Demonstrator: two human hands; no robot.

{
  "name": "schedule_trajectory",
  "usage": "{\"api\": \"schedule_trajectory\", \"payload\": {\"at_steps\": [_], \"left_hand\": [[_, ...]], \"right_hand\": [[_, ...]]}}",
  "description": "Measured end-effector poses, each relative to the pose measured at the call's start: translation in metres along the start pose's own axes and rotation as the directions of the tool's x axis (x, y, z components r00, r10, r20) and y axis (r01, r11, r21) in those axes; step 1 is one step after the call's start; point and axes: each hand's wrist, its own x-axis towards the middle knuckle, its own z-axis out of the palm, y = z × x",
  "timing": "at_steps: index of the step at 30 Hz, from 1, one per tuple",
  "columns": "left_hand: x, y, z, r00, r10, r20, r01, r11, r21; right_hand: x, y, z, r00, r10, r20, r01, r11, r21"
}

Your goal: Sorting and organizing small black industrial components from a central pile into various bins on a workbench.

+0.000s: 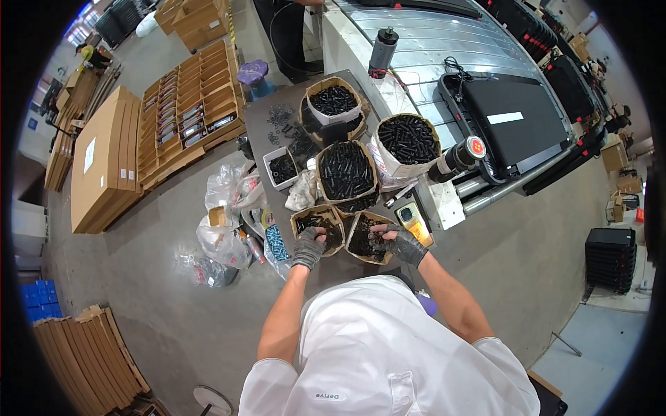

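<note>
Both my hands wear grey fingerless work gloves. My left hand (310,246) is at the rim of a small open carton (338,251) with dark small parts inside. Its fingers are curled together, and whatever they hold is too small to tell. My right hand (404,243) reaches over a second small carton (378,261) full of black ring-like pieces. Thumb and fingers are drawn together there on something dark that I cannot make out. Directly beyond stands a larger carton of black cylindrical parts (345,170).
Further cartons of black parts (408,139) and a white box (280,168) crowd the dark table (261,128). A phone (409,216) lies right of my right hand. A roller conveyor (475,202) carries a black case (517,118). Plastic bags (223,239) lie left; another person (281,35) stands beyond.
</note>
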Motion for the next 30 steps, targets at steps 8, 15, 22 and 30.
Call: {"api": "schedule_trajectory", "payload": {"at_steps": [8,15,22,30], "left_hand": [[-0.014,0.009,-0.004,0.946,-0.313,0.082,0.305,0.779,-0.548],[-0.024,0.035,-0.006,0.878,-0.315,0.361,0.467,0.399,-0.789],[-0.021,0.075,0.015,0.861,-0.247,0.445,0.509,0.425,-0.749],[-0.013,0.081,0.034,0.908,-0.224,0.354,0.413,0.623,-0.665]], "right_hand": [[-0.001,0.020,-0.002,0.980,-0.016,-0.199,0.029,0.998,0.062],[-0.007,0.021,0.010,0.981,-0.012,-0.193,0.041,0.989,0.145],[-0.013,0.022,0.030,0.968,-0.077,-0.239,0.072,0.997,-0.028],[-0.014,0.024,0.039,0.932,-0.177,-0.317,0.124,0.976,-0.180]]}}
